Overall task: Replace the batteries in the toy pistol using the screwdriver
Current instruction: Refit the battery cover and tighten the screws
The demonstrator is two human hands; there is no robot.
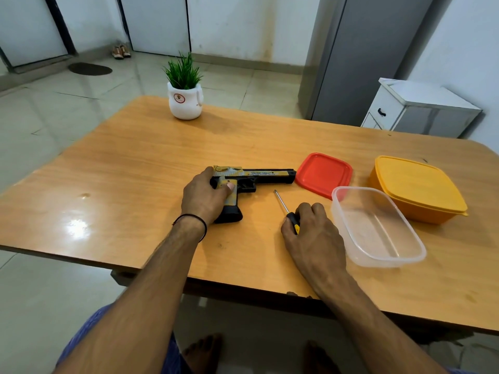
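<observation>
While the black and gold plastic toy pistol (pixel 253 176) lies flat on its side near the middle of the light brown wooden table (pixel 135 171), its barrel points right & its grip points back at the person. L hand (pixel 205 198) sits on the grip w/ fingers bent round it & the thumb pressed on the gold side.

R hand (pixel 310 233) is near, to the right, fingers curled tight round the black and yellow handle of the thin metal screwdriver (pixel 287 211). Its shaft sticks out ahead & a bit left, tip near the pistol but apart from it. Can't tell if the tip sits on the wood.

The barrel end is just beside a flat square red plastic lid (pixel 324 172). Nearer the person, right of R hand, sits a see-through plastic box (pixel 378 230) w/ no lid on. Further right is a yellow plastic box (pixel 418 187) w/ its lid on. At the far side of the table stands a white pot w/ a green grassy plant (pixel 185 101).

Off the table, back right: a small white cabinet (pixel 421 109) & a tall grey fridge (pixel 364 58). Back left on the tiled floor: a pair of shoes (pixel 121 52) & a dark round mat (pixel 90 69).
</observation>
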